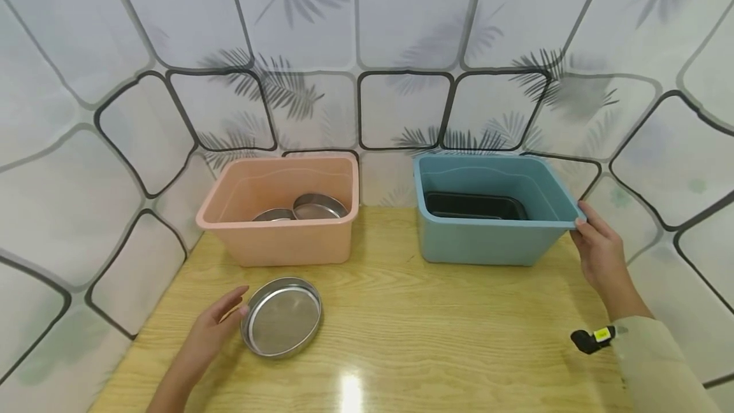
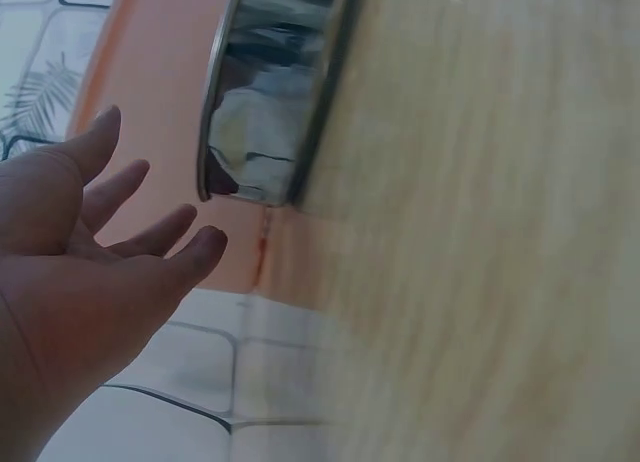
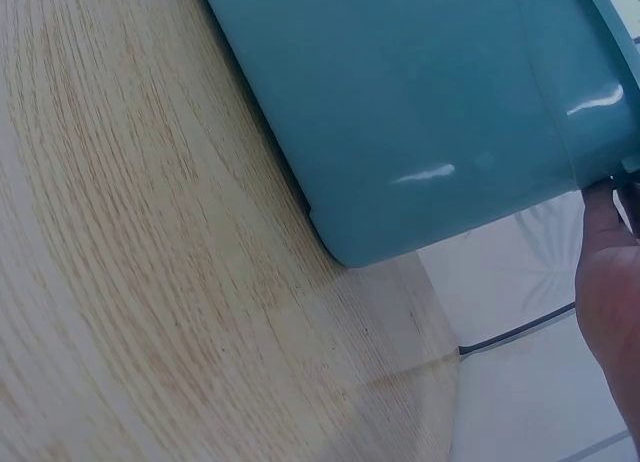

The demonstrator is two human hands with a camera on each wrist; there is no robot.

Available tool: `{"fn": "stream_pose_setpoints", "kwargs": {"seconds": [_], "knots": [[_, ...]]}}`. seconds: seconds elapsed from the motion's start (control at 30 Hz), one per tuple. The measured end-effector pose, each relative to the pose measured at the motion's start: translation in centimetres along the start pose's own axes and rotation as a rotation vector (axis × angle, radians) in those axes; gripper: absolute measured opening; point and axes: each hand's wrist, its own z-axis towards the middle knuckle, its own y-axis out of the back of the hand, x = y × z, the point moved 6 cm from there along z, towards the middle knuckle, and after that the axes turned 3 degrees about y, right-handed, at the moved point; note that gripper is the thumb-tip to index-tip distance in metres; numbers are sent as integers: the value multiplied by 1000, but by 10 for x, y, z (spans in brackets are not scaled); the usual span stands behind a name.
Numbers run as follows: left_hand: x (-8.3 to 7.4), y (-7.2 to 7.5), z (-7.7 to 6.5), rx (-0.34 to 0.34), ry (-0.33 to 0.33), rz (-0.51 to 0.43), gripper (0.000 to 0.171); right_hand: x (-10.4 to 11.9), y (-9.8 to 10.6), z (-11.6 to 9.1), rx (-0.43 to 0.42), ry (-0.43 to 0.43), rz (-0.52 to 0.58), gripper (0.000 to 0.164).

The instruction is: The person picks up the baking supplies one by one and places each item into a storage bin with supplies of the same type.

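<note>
A round metal cake pan (image 1: 285, 320) lies on the wooden table in front of the pink bin. My left hand (image 1: 215, 324) is just left of that pan, its fingers extended and loosely spread. In the left wrist view, a gap shows between the fingertips and the pan's shiny side wall (image 2: 262, 122). On the other side, my right hand (image 1: 599, 250) grips the rim of a blue bin (image 1: 478, 244) at its right front corner. The thumb (image 3: 598, 214) is below the rim in the right wrist view, and the other fingers are partly hidden.
The pink bin (image 1: 287, 244) stands at the back left and holds round metal pans (image 1: 320, 208). A dark rectangular pan (image 1: 473, 206) sits inside the blue bin. A patterned curtain (image 1: 404, 110) encloses the table (image 1: 418, 336) at the back and sides.
</note>
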Motion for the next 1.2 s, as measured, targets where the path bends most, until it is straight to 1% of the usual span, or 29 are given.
{"fn": "stream_pose_setpoints", "kwargs": {"seconds": [0.17, 0.3, 0.43, 0.53, 0.67, 0.87, 0.93, 1.07, 1.2], "knots": [[7, -10, 4, 29, 10, -12, 54, -1, 0, -1, 5, 10, 41, 54], [6, -19, 6, 53, 3, -33, 54, -1, 2, -1, 9, 19, 61, 57], [5, -24, 8, 64, 1, -30, 55, -3, 4, -1, 16, 16, 81, 55], [6, -26, 8, 75, 28, -3, 56, -3, 3, -1, 18, 11, 79, 51], [8, -28, 8, 95, 69, 8, 60, -2, 3, 0, 20, 19, 86, 53], [11, -28, 6, 87, 111, -11, 62, -3, 3, 2, -3, 25, 141, 52], [11, -28, 7, 83, 113, -24, 62, -3, 3, 3, -3, 31, 144, 51], [9, -29, 8, 81, 92, -31, 61, -2, 2, 2, 1, 37, 130, 50], [6, -29, 8, 95, 79, -72, 63, -3, 3, 1, -7, 27, 108, 50]]}}
